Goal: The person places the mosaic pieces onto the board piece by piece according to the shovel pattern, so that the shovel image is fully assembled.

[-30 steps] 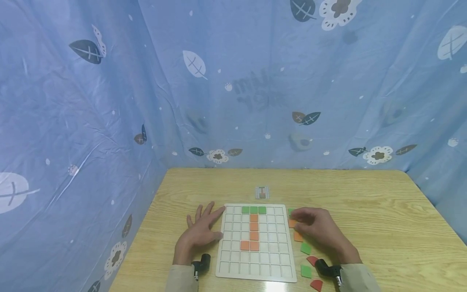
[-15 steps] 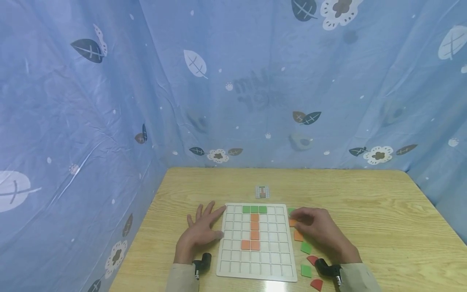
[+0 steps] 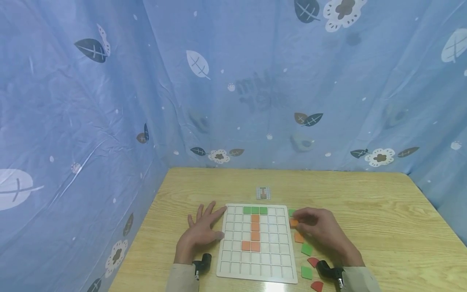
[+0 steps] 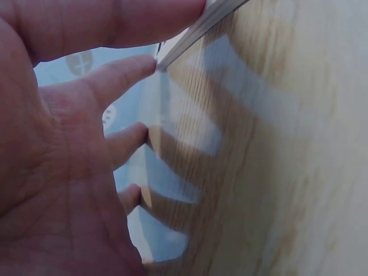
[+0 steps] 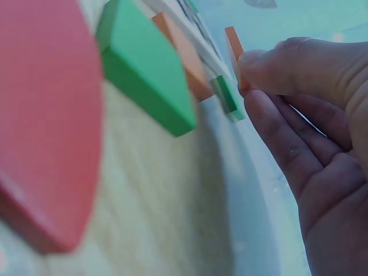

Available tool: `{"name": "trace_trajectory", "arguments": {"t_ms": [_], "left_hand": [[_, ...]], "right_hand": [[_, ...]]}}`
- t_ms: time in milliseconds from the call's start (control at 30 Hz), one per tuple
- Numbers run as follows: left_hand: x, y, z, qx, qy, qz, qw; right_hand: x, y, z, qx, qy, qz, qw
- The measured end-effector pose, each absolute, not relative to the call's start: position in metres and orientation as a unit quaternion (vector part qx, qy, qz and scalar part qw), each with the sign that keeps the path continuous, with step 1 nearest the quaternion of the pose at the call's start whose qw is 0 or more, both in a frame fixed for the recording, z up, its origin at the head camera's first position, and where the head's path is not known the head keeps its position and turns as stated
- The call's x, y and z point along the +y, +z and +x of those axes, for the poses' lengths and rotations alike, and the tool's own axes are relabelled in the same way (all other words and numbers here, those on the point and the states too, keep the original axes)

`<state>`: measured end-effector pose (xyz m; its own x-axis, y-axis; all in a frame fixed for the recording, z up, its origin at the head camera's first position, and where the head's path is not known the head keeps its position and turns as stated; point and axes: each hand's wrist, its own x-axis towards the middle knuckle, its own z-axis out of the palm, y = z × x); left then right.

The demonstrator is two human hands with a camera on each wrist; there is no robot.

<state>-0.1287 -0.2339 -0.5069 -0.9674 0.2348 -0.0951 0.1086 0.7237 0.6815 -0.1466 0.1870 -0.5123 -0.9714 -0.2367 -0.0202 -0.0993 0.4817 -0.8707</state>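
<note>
My left hand (image 3: 200,235) lies with fingers spread at the left edge of the white grid board (image 3: 276,257). Its thumb and index fingertip touch that edge, as the left wrist view also shows. Beyond the board's right edge, my right hand (image 3: 322,227) pinches an orange square tile (image 5: 233,46) between thumb and fingers. The right wrist view shows this tile raised off the table. On the board, several green tiles (image 3: 255,210) form a row near the top. Below them runs a column of orange tiles (image 3: 255,227), with one more orange tile (image 3: 246,245) to the left at its foot.
Loose pieces line the board's right side: green squares (image 3: 307,249), an orange square (image 3: 299,237) and red quarter-round pieces (image 3: 317,286). A small pattern card (image 3: 263,193) lies behind the board on the wooden table (image 3: 383,211). Blue curtains (image 3: 233,101) enclose the back and left.
The thumb and fingers of my right hand have closed on the orange tile and raised it slightly. My left hand stays at the board's edge. The head view has shifted a little.
</note>
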Motion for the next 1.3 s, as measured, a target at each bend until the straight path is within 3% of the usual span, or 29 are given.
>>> {"name": "trace_trajectory", "arguments": {"t_ms": [500,1300], "left_hand": [[-0.232,-0.502,-0.126,0.928,0.350,0.080,0.098],[-0.230,-0.497,-0.127,0.934,0.332,0.073,0.109]], "right_hand": [[0.190,-0.494,-0.142,0.848,-0.495,-0.190,-0.013],[0.171,-0.471,-0.123,0.858,-0.484,-0.169,0.010]]}}
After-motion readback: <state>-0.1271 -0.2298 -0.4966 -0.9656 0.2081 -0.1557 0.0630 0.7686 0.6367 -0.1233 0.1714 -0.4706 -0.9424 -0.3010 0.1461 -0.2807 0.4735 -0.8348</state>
